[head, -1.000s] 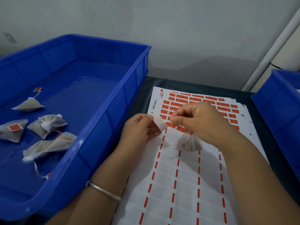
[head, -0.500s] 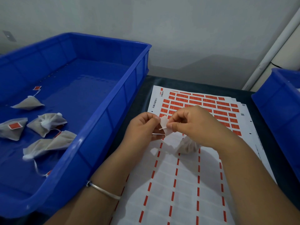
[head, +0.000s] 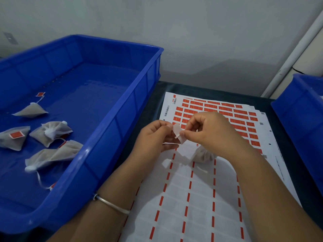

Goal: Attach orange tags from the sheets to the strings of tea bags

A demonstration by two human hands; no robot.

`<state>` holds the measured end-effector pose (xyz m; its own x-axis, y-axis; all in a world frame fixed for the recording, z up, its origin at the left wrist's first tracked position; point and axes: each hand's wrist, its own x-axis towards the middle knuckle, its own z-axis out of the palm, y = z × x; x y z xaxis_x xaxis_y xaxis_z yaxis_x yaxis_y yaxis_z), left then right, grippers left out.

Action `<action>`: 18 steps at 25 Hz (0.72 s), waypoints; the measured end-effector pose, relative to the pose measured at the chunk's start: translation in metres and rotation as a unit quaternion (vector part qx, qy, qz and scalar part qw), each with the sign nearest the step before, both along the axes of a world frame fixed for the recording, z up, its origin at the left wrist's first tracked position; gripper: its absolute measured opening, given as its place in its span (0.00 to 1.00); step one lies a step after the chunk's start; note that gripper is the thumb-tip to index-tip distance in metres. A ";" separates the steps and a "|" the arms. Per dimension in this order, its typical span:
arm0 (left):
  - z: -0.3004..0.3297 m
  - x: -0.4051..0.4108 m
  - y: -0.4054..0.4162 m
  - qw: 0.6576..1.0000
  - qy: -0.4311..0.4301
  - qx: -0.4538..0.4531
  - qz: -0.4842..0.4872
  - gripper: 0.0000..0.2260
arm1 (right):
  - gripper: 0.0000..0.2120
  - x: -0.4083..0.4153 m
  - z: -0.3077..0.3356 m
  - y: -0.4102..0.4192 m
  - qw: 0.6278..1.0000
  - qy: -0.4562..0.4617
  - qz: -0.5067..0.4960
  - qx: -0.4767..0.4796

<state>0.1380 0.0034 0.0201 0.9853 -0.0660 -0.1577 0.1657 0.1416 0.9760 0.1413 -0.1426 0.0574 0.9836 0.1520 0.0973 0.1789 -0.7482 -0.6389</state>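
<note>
Head view: a small tag, white side up, is pinched between the left hand and the right hand, both with fingers curled on it, near the middle. A tea bag is seen under the right hand, just above the tag sheet on the bench. Orange tags are left at the sheet's 12 o'clock end. At 9 o'clock, tagged tea bags are kept in a blue tray.
</note>
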 end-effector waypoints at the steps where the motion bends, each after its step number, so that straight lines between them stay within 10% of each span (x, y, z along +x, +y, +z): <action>1: 0.001 0.000 0.001 1.000 0.002 -0.018 -0.006 0.08 | 0.12 0.000 0.000 0.000 1.000 -0.006 -0.009 0.001; 8: 0.001 -0.005 0.003 0.998 -0.043 0.032 -0.026 0.10 | 0.11 -0.002 0.006 0.001 0.999 0.038 -0.011 0.032; 18: 0.004 -0.005 0.010 0.982 0.065 -0.148 -0.093 0.11 | 0.11 -0.008 0.016 -0.012 0.972 0.144 0.026 0.187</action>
<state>0.1334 0.0133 0.0238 0.9243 -0.3057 -0.2286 0.3369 0.3719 0.8650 0.1337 -0.1547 0.0734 0.9702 0.2094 -0.1220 -0.0152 -0.4497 -0.8930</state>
